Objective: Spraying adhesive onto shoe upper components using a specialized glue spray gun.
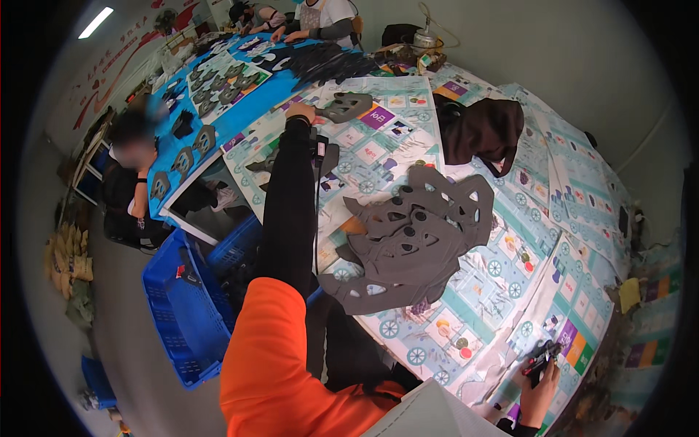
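My left arm reaches far across the table. My left hand is closed at the left end of a grey cut-out piece, flat and pierced with openings. Another grey piece lies partly behind my left forearm. Midway between my hands, a loose pile of similar grey cut-out pieces overlaps on the printed table cover. At the lower right, my right hand is wrapped round a small black tool with a bit of red; its exact kind is unclear.
A dark brown cloth lies beyond the pile. Blue crates stand left of the table. Grey pieces and dark strips cover a blue-topped table, where other people work. A metal can stands at the back.
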A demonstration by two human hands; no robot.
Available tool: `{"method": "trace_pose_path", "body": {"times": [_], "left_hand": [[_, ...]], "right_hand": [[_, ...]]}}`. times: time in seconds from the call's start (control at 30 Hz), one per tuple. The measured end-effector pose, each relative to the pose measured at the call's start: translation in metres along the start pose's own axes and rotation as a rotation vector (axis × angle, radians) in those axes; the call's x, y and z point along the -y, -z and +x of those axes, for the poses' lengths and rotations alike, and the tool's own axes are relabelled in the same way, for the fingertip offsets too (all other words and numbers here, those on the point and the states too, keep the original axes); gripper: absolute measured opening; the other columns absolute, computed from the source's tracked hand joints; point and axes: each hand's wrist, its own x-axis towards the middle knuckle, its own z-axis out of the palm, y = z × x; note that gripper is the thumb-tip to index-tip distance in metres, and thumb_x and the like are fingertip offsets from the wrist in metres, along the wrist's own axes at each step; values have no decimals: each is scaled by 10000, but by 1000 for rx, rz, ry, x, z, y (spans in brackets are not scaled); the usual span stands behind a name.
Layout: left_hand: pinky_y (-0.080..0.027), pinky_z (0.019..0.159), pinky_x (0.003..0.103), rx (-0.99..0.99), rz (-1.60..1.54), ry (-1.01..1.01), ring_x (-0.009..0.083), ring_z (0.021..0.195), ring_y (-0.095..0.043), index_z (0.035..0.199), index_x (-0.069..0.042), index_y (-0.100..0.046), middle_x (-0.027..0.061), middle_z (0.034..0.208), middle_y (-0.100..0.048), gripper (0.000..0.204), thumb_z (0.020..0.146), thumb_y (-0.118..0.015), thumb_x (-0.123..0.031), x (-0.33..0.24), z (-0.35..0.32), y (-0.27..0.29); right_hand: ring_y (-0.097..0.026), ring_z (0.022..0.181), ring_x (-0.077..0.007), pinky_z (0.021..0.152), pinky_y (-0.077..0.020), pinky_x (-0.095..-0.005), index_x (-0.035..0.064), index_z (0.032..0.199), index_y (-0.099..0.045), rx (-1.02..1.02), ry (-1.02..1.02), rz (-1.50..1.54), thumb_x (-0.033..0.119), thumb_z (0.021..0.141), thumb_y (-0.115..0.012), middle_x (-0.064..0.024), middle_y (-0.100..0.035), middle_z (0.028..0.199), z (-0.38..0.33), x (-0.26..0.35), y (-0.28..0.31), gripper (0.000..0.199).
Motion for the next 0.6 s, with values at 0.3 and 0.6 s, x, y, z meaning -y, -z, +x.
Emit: {"method": "trace_pose_path", "body": {"times": [0.3, 0.6], "left_hand": [[-498, 644, 326, 183, -315, 212, 159, 676, -650, 823, -17, -713, 31, 738, -722, 371, 965, -568, -329, 36, 19, -9], [-529, 909, 393, -14, -43, 190, 308, 1023, -689, 981, 1, -737, 163, 1042, -730, 460, 833, -670, -430, 48, 14, -11]], "right_hand": [[-498, 1166, -456, 1004, -395, -477, -70, 1382, -414, -8, 22, 35, -44, 736, -594, -253, -498, 1216, 3, 0, -3, 671], [-503, 1166, -449, 1005, -400, -472, -64, 1390, -406, -11, 32, 25, -43, 738, -606, -247, -500, 1217, 4, -2, -3, 682]]}}
